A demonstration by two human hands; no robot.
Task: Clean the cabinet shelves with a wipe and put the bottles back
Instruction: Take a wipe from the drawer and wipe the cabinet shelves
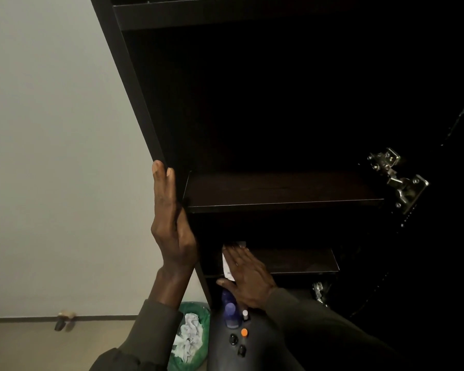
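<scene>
Low in the frame's centre, the right hand [248,277] lies flat, fingers spread, pressing the white wipe [227,266] onto the lower shelf [300,259]. The left hand [172,223], fingers straight, braces against the cabinet side [134,84], probably for balance. Bottles [231,313] wait below.

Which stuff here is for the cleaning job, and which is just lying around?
For the job: wipe under right hand; lower shelf; purple bottles; left hand steadying the cabinet side.
Lying about: green bin, door hinge.
</scene>
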